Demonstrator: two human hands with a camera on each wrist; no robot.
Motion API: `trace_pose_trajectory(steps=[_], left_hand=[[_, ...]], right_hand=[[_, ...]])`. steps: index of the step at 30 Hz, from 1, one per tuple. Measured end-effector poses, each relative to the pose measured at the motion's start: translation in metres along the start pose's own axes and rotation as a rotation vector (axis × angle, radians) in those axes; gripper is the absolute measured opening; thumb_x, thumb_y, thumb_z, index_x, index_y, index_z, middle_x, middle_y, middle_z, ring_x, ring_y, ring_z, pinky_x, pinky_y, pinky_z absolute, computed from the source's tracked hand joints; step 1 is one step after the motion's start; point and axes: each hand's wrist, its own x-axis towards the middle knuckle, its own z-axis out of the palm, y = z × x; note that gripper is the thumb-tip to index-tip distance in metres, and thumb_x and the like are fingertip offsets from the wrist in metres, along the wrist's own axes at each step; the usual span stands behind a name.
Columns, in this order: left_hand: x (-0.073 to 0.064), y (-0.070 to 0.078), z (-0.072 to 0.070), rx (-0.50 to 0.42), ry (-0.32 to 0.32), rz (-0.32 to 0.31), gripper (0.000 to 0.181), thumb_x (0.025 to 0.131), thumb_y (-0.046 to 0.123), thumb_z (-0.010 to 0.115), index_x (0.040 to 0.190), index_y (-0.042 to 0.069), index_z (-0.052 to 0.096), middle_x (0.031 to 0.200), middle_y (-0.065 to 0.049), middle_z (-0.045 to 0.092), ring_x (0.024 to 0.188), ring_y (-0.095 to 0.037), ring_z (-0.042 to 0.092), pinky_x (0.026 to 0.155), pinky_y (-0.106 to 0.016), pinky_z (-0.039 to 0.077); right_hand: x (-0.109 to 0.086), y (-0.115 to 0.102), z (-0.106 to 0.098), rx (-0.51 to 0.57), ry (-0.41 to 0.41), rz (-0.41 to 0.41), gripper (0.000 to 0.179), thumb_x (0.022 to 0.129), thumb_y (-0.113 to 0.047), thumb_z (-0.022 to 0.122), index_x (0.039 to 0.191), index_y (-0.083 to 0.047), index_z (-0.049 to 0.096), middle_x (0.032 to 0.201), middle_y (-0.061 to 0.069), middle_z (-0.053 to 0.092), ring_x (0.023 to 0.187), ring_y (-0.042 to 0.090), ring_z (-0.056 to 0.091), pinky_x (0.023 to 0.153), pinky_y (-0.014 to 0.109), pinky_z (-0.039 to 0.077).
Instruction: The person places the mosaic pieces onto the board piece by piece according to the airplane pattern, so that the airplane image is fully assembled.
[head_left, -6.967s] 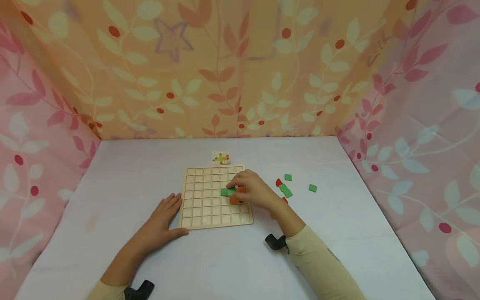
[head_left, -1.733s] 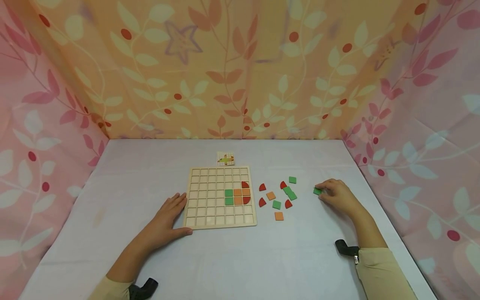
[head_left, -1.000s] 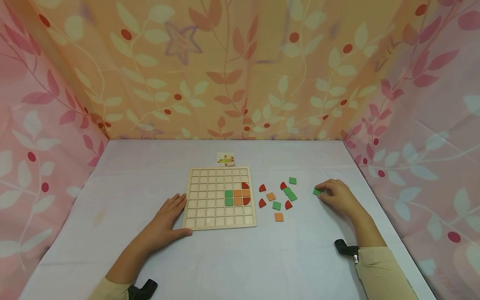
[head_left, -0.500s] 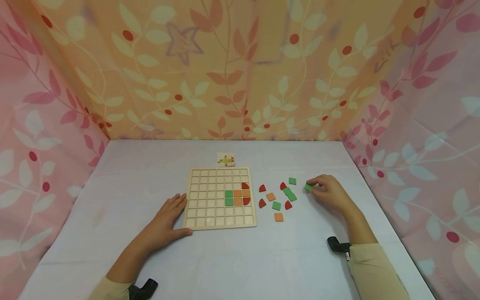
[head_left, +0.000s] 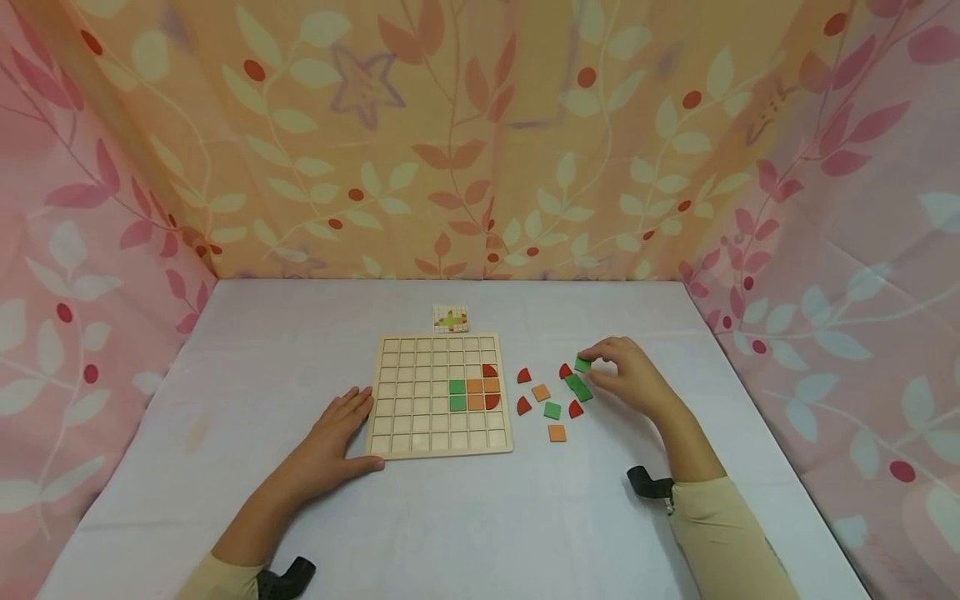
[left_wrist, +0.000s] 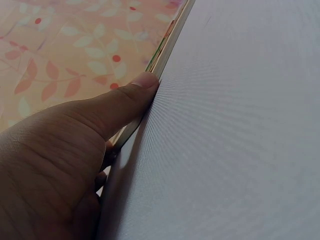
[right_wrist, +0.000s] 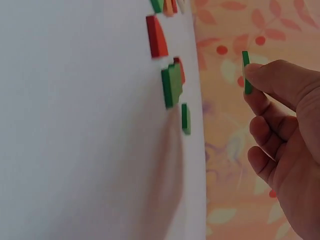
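Note:
My right hand (head_left: 628,379) pinches a green square tile (right_wrist: 246,75) between thumb and index finger, raised above the table in the right wrist view. In the head view it overlaps the spot of a second green square tile (right_wrist: 185,119), which lies on the table. My left hand (head_left: 324,442) rests flat at the left side of the wooden grid board (head_left: 405,417), fingers against that side and thumb (left_wrist: 132,95) at the near edge. On the board's right part sit two green squares (head_left: 457,394), several orange squares (head_left: 475,394) and two red quarter-round tiles (head_left: 492,402).
Right of the board lie loose tiles: red quarter-rounds (head_left: 523,406), orange squares (head_left: 557,433), a green square (head_left: 552,410) and two adjoining green tiles (head_left: 578,387). A small pattern card (head_left: 451,318) lies behind the board. Patterned cloth (head_left: 480,150) hangs around the white table (head_left: 450,525).
Two green squares now sit on the board beside the orange ones. My right hand has picked up a green tile at the far right and carried it left. The left hand stays put.

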Motion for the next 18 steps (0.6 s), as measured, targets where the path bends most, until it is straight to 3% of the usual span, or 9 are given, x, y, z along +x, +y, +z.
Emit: trace_pose_trajectory(steps=[6, 11, 18], left_hand=[[0.0, 0.0, 0.001, 0.007, 0.008, 0.009, 0.11, 0.078, 0.055, 0.084, 0.16, 0.002, 0.032, 0.169, -0.012, 0.026, 0.158, -0.035, 0.013, 0.131, -0.041, 0.004], [-0.001, 0.001, 0.001, 0.013, 0.02, 0.018, 0.109, 0.079, 0.054, 0.084, 0.158, -0.001, 0.033, 0.168, -0.014, 0.027, 0.157, -0.038, 0.015, 0.129, -0.049, 0.01], [-0.002, 0.0, 0.001, 0.019, 0.055, 0.044, 0.108, 0.079, 0.053, 0.084, 0.158, -0.001, 0.035, 0.167, -0.016, 0.03, 0.156, -0.04, 0.018, 0.13, -0.037, 0.004]], right_hand=[[0.007, -0.025, 0.006, 0.03, -0.013, -0.028, 0.026, 0.093, -0.018, 0.075, 0.12, -0.02, 0.075, 0.117, 0.0, 0.068, 0.122, 0.025, 0.052, 0.107, 0.056, 0.047], [0.014, -0.044, 0.011, 0.034, -0.026, -0.055, 0.026, 0.093, -0.018, 0.077, 0.119, -0.022, 0.076, 0.116, -0.005, 0.067, 0.119, 0.021, 0.051, 0.105, 0.05, 0.049], [0.021, -0.063, 0.019, 0.038, -0.024, -0.13, 0.026, 0.094, -0.018, 0.076, 0.119, -0.02, 0.076, 0.115, -0.006, 0.068, 0.118, 0.02, 0.052, 0.103, 0.049, 0.05]])
